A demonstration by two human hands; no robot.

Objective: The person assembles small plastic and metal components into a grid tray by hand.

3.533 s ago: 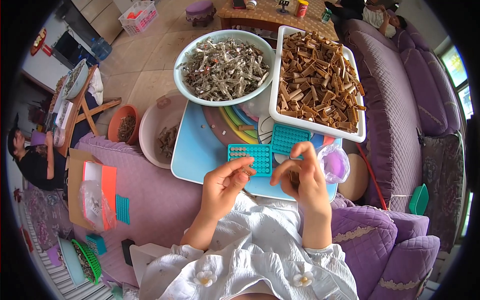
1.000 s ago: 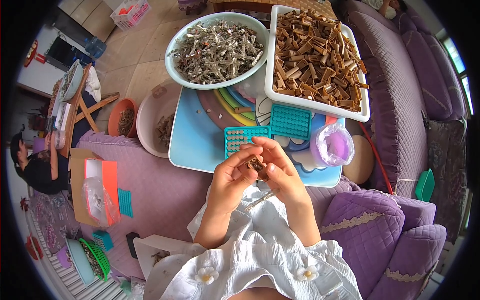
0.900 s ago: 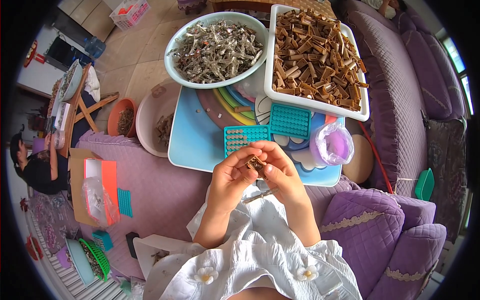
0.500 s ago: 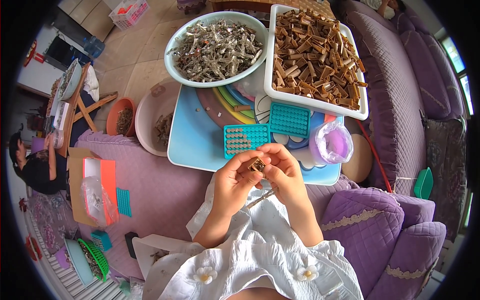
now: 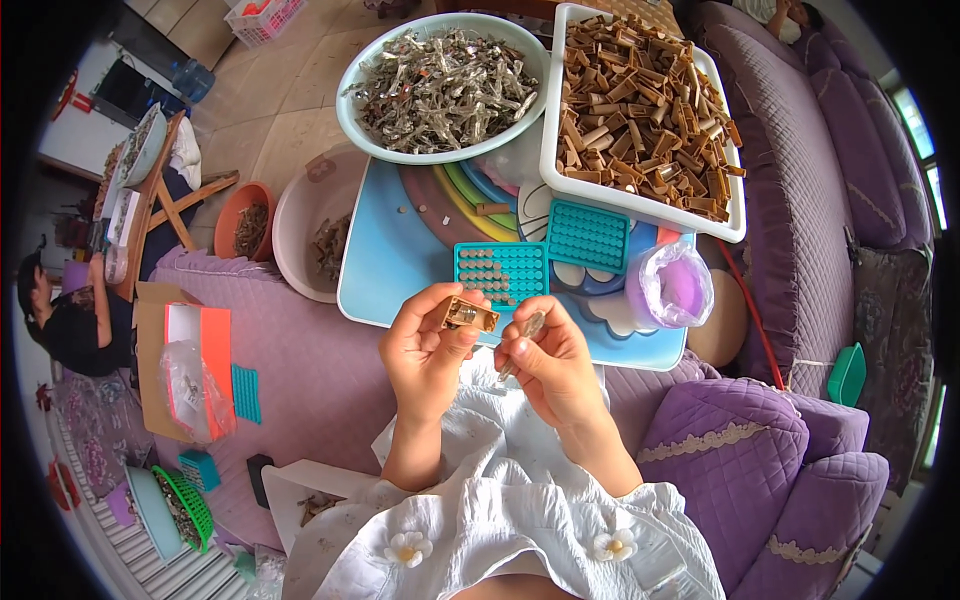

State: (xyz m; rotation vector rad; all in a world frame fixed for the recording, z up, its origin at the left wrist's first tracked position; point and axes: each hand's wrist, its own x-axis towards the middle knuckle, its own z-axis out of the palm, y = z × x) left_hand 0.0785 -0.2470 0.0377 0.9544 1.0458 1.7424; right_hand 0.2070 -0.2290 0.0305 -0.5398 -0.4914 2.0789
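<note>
My left hand (image 5: 425, 350) pinches a small brown open-sided casing (image 5: 484, 317), with metal parts visible inside it. Just to its right, my right hand (image 5: 555, 375) grips a thin silvery, translucent strip (image 5: 533, 325) between thumb and fingers. The two pieces are close together above my lap, at the near edge of the low blue table (image 5: 385, 280). Beyond my hands lies a teal studded tray (image 5: 530, 278) partly filled with small greyish discs. A second teal tray (image 5: 587, 237) sits beside it on the right.
A pale blue basin (image 5: 347, 115) of similar silvery strips and a white tub (image 5: 640, 203) of brown casings stand at the back. On the right is a bag-lined purple container (image 5: 672, 285). A pink basin (image 5: 298, 240) and orange bowl (image 5: 228, 222) stand left. Another person (image 5: 80, 330) sits far left.
My hands have moved apart. The brown casing has gone left in my left hand and turned its open side up; the strip is now raised in my right fingers.
</note>
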